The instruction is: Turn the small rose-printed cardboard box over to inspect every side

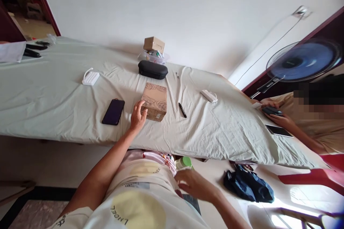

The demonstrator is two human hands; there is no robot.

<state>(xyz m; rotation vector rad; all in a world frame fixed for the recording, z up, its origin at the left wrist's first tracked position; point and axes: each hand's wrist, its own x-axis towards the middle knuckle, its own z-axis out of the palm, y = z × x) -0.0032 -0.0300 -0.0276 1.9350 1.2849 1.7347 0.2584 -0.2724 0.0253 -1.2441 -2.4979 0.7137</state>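
Observation:
A brown cardboard box (154, 96) with dark swirl drawings stands on the cloth-covered table (215, 132) in front of me. My left hand (138, 115) is at its left front corner, fingers apart and seemingly touching the side without wrapping round it. To the left of that hand lies a dark smartphone (113, 112). A black pen (182, 110) rests to the right of the box. My right hand (192, 183) is down by my lap, below the table edge; its fingers are bent and smeared by motion, so what they do is unclear.
Behind the box are a black zip case (153, 69), a clear tub (154, 56) and a smaller carton (154, 44). White corded blocks lie left (90, 78) and right (209, 96). At the right sits another person beside a fan (303, 61). A green-lidded bottle (185, 162) stands below the edge.

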